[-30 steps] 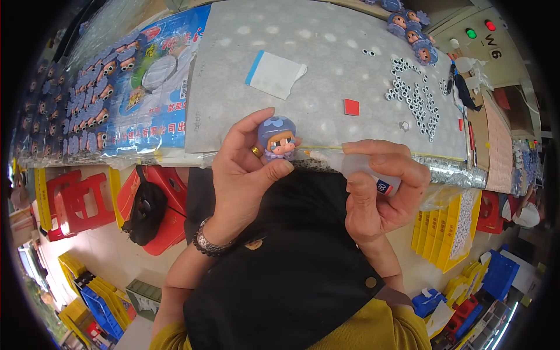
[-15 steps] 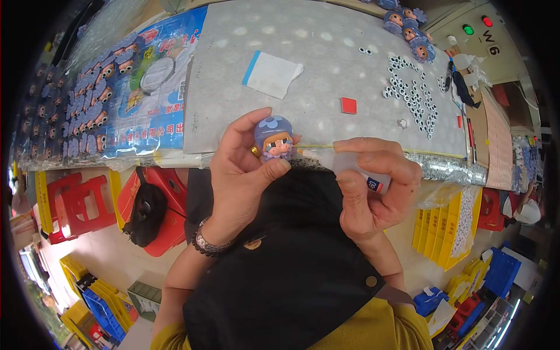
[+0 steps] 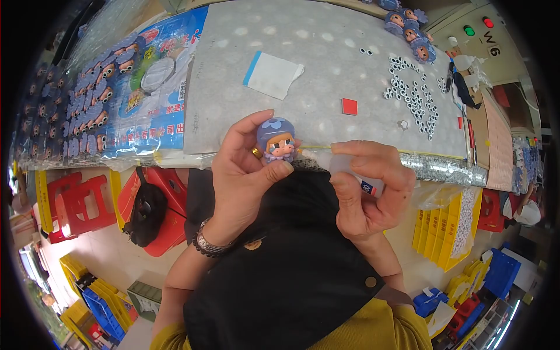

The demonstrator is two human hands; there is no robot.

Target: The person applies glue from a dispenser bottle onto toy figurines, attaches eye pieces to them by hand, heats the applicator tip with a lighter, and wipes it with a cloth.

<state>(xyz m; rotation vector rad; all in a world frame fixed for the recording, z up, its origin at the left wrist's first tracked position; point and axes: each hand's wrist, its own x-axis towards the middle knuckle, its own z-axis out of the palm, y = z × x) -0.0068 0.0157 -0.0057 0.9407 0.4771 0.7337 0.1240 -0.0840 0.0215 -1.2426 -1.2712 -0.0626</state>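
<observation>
My left hand (image 3: 242,169) is closed around a small doll head (image 3: 276,140) with a purple-blue cap, orange hair and a face turned partly to the right. A gold ring and a beaded bracelet show on this hand and wrist. In my right hand (image 3: 373,189) is a translucent squeeze bottle (image 3: 339,164) with a dark blue label, gripped between thumb and fingers. Its pale, thin tip points left toward the doll head, close to its side. Whether the tip touches the head I cannot tell.
On the grey mat (image 3: 233,76) lie a white cloth (image 3: 271,74), a red square (image 3: 349,106) and many small eye pieces (image 3: 411,96). More doll heads sit in rows (image 3: 93,105) at left and in a cluster (image 3: 411,32) at back right. A red stool (image 3: 166,227) stands below.
The doll head has turned a little to the right in my left hand. My right hand has shifted slightly left with the squeeze bottle.
</observation>
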